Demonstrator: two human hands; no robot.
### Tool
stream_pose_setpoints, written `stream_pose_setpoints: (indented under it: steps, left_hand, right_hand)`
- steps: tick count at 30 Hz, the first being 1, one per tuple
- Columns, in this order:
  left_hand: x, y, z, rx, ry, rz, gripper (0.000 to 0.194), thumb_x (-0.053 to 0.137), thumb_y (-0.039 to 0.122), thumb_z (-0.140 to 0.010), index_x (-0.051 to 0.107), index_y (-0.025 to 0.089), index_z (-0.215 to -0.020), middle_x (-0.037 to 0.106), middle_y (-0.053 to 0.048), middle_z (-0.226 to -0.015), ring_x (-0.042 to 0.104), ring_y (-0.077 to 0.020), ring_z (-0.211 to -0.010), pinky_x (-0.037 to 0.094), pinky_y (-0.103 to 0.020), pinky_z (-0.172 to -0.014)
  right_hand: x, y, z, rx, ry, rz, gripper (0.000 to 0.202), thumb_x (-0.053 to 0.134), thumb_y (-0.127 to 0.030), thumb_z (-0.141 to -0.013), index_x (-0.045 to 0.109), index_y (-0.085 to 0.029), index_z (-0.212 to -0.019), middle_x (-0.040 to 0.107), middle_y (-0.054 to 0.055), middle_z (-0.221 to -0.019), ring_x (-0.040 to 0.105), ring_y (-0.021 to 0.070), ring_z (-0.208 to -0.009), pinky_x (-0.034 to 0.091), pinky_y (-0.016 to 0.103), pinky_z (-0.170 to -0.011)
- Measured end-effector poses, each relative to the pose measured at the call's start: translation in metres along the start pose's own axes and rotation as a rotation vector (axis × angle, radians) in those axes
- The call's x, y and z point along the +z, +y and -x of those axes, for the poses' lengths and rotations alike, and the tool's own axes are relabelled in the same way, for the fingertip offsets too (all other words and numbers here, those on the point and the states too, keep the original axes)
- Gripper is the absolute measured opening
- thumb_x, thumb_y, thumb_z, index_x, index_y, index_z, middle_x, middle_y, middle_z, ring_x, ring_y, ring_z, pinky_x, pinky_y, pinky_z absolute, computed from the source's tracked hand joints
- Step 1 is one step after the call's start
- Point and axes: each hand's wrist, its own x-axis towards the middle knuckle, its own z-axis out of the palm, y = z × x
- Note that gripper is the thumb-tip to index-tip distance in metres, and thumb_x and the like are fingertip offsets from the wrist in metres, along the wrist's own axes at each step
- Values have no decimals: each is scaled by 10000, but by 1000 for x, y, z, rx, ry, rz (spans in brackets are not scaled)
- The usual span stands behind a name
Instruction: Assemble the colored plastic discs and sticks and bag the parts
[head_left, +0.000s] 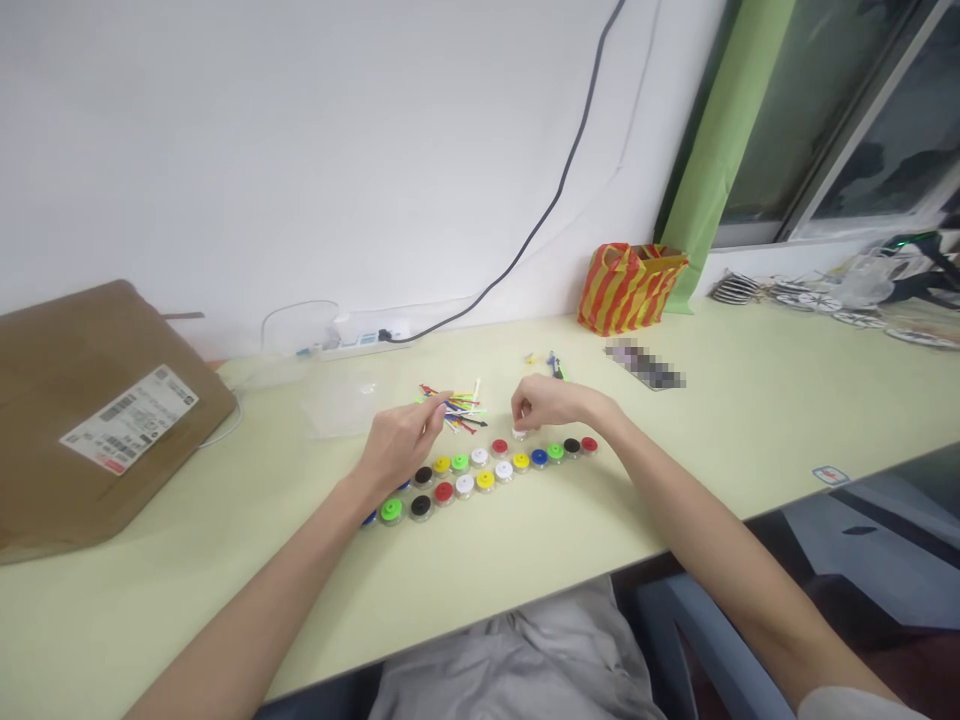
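My right hand (pixel 551 402) is closed, its fingertips pinching down at a small clear round piece with a white cap (pixel 518 434) on the table. My left hand (pixel 403 440) has its thumb and forefinger close together at the edge of a pile of thin coloured plastic sticks (pixel 466 410); what lies between them is hidden. Two uneven rows of similar round pieces with coloured caps run below the hands, among them a red one (pixel 499 447), a yellow one (pixel 486 481) and a green one (pixel 391 511). My left hand partly covers the rows' left end.
A large cardboard box (pixel 67 400) leans at the left. Clear plastic packaging (pixel 341 405) lies behind my left hand, with a power strip (pixel 367 340) by the wall. Beyond my right hand are a few small coloured bits (pixel 555 366), a blurred-out flat object (pixel 645 364) and a striped bag (pixel 631 290).
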Motion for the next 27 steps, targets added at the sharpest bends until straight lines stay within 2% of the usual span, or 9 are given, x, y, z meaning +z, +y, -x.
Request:
stream_pose_setpoints:
  steps: [3,10,15,17,21,27]
  left_hand:
    - [-2,1,-1,-7,-22,2,385,359,324,-1052,672,175,-1220,701,-8,-708,619,-129,-582,404,-240,-591]
    - [-3,1,0,-44,-63,10,428,311,328,-1057,678,167,-1208,674,-6,-678,600,-131,-571,389,-246,-601]
    - [-3,2,-1,-71,-84,13,450,292,341,-1056,677,169,-1213,674,-11,-681,606,-132,-590,392,-244,-622]
    - [-3,2,-1,-76,-88,11,450,291,343,-1057,676,172,-1216,673,-12,-681,601,-132,-584,386,-245,-617]
    - [-3,2,-1,-77,-89,17,457,283,346,-1060,673,169,-1221,666,-9,-675,588,-127,-572,386,-244,-622]
    - [-5,2,-1,-92,-102,20,486,264,368,-1058,670,164,-1231,652,-7,-657,573,-128,-552,365,-245,-595]
  right_hand:
    - [1,-5,2,-18,-62,-72,59,727,-216,-710,727,-195,-655,714,25,-640,595,156,-547,389,260,-489]
    - [-8,-6,6,-65,-141,-72,123,657,-211,-785,770,-167,-777,744,33,-728,617,153,-632,414,245,-553]
    - [-5,-12,2,-178,-55,-73,189,626,-170,-828,788,-140,-922,780,75,-927,677,178,-808,484,249,-717]
    - [0,-17,1,-206,-70,-93,219,627,-160,-834,792,-152,-976,783,72,-998,691,184,-869,495,244,-756]
    - [7,-25,1,-214,-161,-78,235,599,-119,-835,798,-155,-954,788,54,-968,692,170,-838,493,227,-734]
    - [-1,-18,2,-177,-61,-31,242,582,-116,-850,780,-120,-989,778,86,-977,683,178,-831,488,245,-732]
